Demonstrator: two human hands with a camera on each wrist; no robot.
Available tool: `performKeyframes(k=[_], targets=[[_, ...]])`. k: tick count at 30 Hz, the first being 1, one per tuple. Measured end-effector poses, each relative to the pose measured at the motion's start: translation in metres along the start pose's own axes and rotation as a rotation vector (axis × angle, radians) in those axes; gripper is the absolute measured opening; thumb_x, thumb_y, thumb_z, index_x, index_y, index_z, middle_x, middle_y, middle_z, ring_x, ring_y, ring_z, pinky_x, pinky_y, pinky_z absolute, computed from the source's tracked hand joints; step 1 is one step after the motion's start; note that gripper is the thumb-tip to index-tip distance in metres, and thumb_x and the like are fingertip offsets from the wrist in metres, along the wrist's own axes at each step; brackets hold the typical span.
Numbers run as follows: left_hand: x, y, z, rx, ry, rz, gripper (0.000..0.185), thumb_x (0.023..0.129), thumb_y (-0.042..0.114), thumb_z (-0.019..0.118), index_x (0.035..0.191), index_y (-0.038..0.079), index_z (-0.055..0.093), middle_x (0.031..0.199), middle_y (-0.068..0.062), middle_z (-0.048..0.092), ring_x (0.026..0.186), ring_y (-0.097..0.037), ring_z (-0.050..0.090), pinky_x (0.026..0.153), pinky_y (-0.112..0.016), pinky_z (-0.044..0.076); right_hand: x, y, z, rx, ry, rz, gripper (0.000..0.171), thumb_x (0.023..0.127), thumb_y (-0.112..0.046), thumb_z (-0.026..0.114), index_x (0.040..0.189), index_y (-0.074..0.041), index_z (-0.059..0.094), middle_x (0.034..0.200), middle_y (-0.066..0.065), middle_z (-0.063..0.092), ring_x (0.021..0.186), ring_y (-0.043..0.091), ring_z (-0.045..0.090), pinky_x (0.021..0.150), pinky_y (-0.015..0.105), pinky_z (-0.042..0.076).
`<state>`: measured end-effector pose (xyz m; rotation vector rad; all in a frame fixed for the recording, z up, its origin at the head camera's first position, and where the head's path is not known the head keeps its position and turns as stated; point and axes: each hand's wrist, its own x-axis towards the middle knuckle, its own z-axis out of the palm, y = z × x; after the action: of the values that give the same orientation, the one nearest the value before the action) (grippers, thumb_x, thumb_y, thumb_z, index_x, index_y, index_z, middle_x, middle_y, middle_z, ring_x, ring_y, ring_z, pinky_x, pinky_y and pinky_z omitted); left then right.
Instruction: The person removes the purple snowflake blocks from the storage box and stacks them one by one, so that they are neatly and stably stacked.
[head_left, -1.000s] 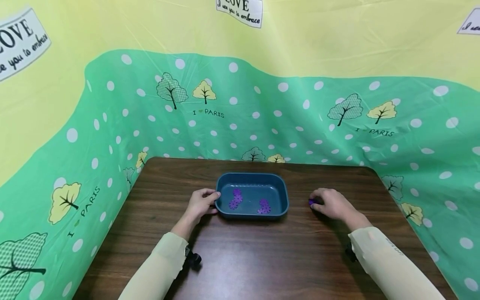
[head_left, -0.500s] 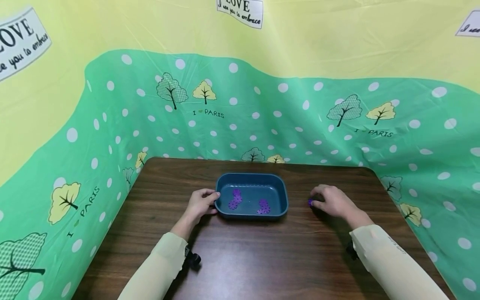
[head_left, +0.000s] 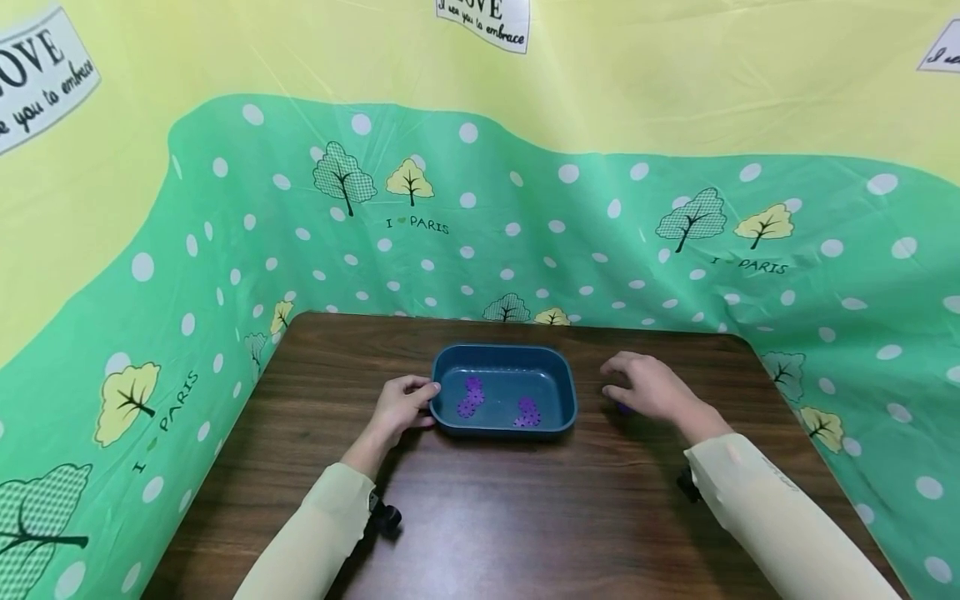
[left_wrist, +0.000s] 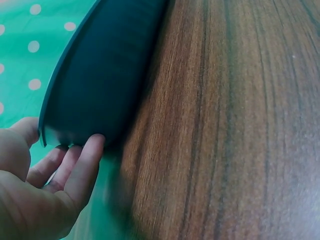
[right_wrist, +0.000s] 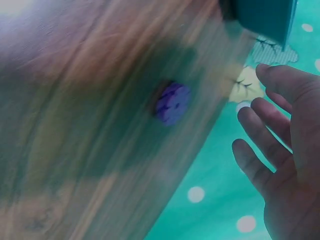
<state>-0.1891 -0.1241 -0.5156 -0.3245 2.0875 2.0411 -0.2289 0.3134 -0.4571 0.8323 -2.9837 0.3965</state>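
A dark blue tray (head_left: 558,379) stands mid-table with two clusters of purple gear-like pieces (head_left: 471,396) inside. My left hand (head_left: 420,404) grips the tray's left rim; in the left wrist view its thumb lies over the rim and its fingers (left_wrist: 85,160) press the tray's outer wall (left_wrist: 100,75). My right hand (head_left: 628,380) hovers just right of the tray with fingers spread and holds nothing. Under it, one purple piece (head_left: 622,407) lies on the table. The blurred right wrist view shows that piece (right_wrist: 171,103) apart from the straight fingers (right_wrist: 255,125).
The brown wooden table (head_left: 510,517) is walled on three sides by a green and yellow dotted cloth (head_left: 525,233). The tray's corner (right_wrist: 265,17) shows at the top of the right wrist view.
My right hand has lifted off the purple piece, spread its fingers and moved left and away, toward the tray. The piece stays on the table. The left hand and the tray have not moved.
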Motion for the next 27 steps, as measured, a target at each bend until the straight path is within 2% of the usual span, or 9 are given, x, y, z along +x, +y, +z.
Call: performKeyframes(k=[13, 18, 24, 27], targets=[[-0.001, 0.0, 0.001, 0.005, 0.003, 0.008, 0.035, 0.096, 0.019, 0.073, 0.125, -0.001, 0.068, 0.111, -0.02, 0.068, 0.085, -0.024, 0.07, 0.07, -0.04, 0.067, 0.024, -0.033, -0.003, 0.018, 0.02, -0.062, 0.025, 0.091, -0.019, 0.077, 0.113, -0.008, 0.074, 0.113, 0.007, 0.072, 0.104, 0.029, 0.069, 0.088, 0.051, 0.06], [0.0, 0.0, 0.001, -0.002, 0.009, 0.011, 0.035, 0.096, 0.018, 0.074, 0.125, -0.001, 0.068, 0.106, -0.016, 0.067, 0.082, -0.021, 0.067, 0.07, -0.04, 0.067, 0.031, -0.046, -0.002, 0.028, 0.014, -0.073, 0.026, 0.092, -0.02, 0.078, 0.115, -0.008, 0.074, 0.115, 0.007, 0.072, 0.106, 0.028, 0.069, 0.09, 0.05, 0.06], [0.0, 0.001, 0.001, -0.012, 0.021, 0.012, 0.036, 0.096, 0.017, 0.074, 0.127, 0.0, 0.067, 0.105, -0.012, 0.066, 0.083, -0.022, 0.066, 0.07, -0.04, 0.067, 0.041, -0.062, 0.001, 0.029, -0.015, -0.069, 0.028, 0.092, -0.021, 0.077, 0.117, -0.008, 0.073, 0.116, 0.007, 0.071, 0.096, 0.024, 0.067, 0.084, 0.045, 0.061], [-0.001, 0.003, 0.002, -0.019, 0.021, 0.01, 0.036, 0.095, 0.017, 0.074, 0.126, 0.0, 0.068, 0.105, -0.012, 0.067, 0.086, -0.024, 0.067, 0.069, -0.039, 0.066, 0.046, -0.069, 0.003, 0.027, -0.036, -0.063, 0.029, 0.093, -0.021, 0.077, 0.117, -0.007, 0.073, 0.117, 0.007, 0.07, 0.097, 0.023, 0.067, 0.086, 0.046, 0.061]])
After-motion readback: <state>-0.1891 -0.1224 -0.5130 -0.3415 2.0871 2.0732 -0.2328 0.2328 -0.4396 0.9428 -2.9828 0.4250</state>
